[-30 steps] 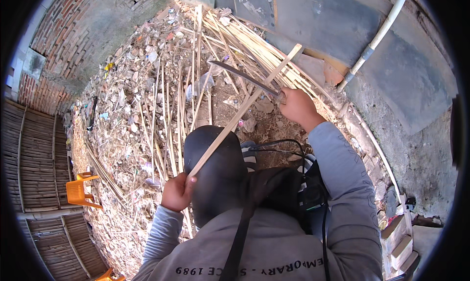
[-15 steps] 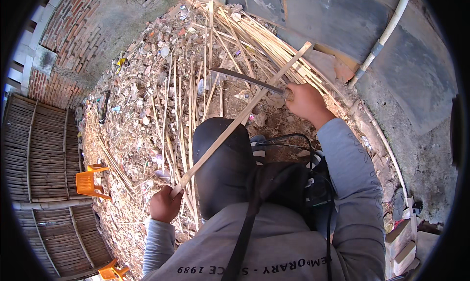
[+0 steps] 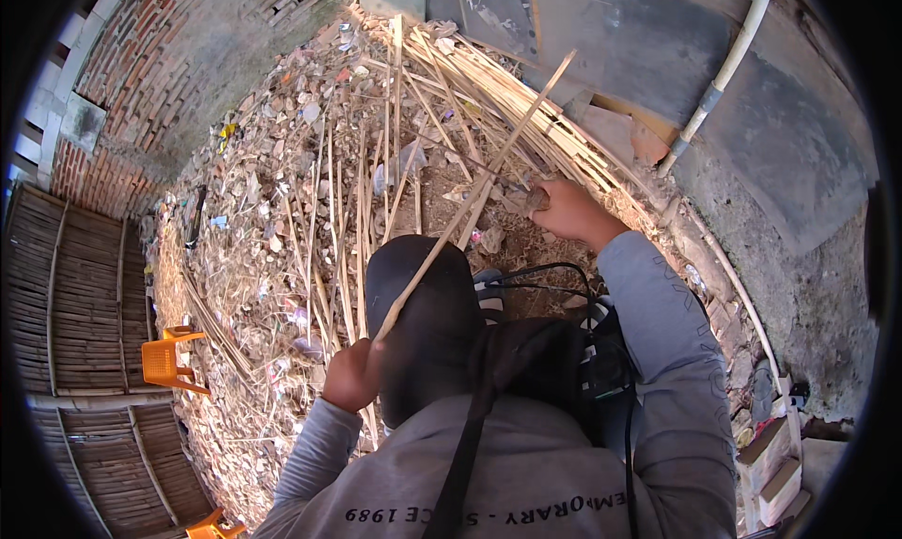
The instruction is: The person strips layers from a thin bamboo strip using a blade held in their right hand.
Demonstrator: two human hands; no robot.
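Observation:
My left hand (image 3: 349, 377) grips the near end of a long pale bamboo strip (image 3: 474, 196) that slants up and to the right over the ground. My right hand (image 3: 568, 210) is closed on the dark handle of a knife (image 3: 534, 201), whose thin blade lies against the strip near its middle. My dark cap and grey sleeves fill the lower middle of the view and hide my lap.
A heap of split bamboo sticks (image 3: 526, 107) and litter (image 3: 282, 201) covers the ground ahead. A white pipe (image 3: 719, 83) runs down a grey wall at right. Orange plastic chairs (image 3: 169, 360) stand by a bamboo fence at left. Bricks (image 3: 770, 459) lie at lower right.
My right hand with the knife has come down and nearer along the strip. My left hand has held its grip on the strip's near end.

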